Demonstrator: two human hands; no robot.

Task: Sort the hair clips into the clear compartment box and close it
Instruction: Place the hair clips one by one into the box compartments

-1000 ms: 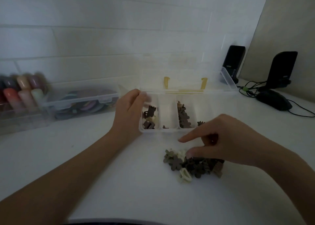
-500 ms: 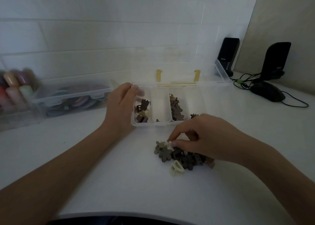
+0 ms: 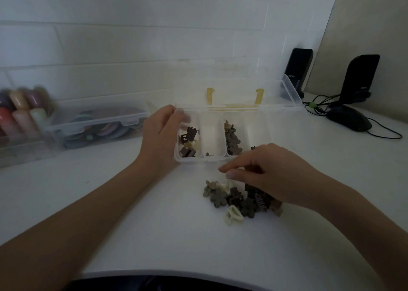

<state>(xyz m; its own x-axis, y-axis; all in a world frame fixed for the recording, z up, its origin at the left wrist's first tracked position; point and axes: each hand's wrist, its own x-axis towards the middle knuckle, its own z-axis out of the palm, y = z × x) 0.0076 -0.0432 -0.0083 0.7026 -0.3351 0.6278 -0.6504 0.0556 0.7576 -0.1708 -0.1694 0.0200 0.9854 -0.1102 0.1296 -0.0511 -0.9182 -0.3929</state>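
1. Our left hand [image 3: 161,136] grips the left end of the clear box [image 3: 220,158], fingers curled over its far left corner, holding it steady on the white surface [image 3: 154,235].
2. Our right hand [image 3: 271,173] hovers over the pile of hair clips [image 3: 238,200], thumb and forefinger pinched close. We can't tell whether a clip is between them; the fingers hide it.
3. The box sits just beyond the pile, with its lid [image 3: 234,87] open and tilted back towards the wall. The leftmost slot holds dark and cream clips, the second has one small dark piece, the third holds brown flower clips. The right end is hidden behind our right hand.
4. The pile is still a mix of grey-brown flowers, dark claw clips and a cream clip [image 3: 233,212] at the near edge. We judge the sort partly done, with the lid still to close.
5. Risks:
   - Clips in the pile interlock, so lifting one could drag a neighbour and scatter the rest.
   - Light is dim and the browns look alike, so a clip could easily land in the wrong slot.
   - A claw clip standing proud in a slot could stop the lid latching.
   - The box is light, so letting go with the left hand could let it slide.
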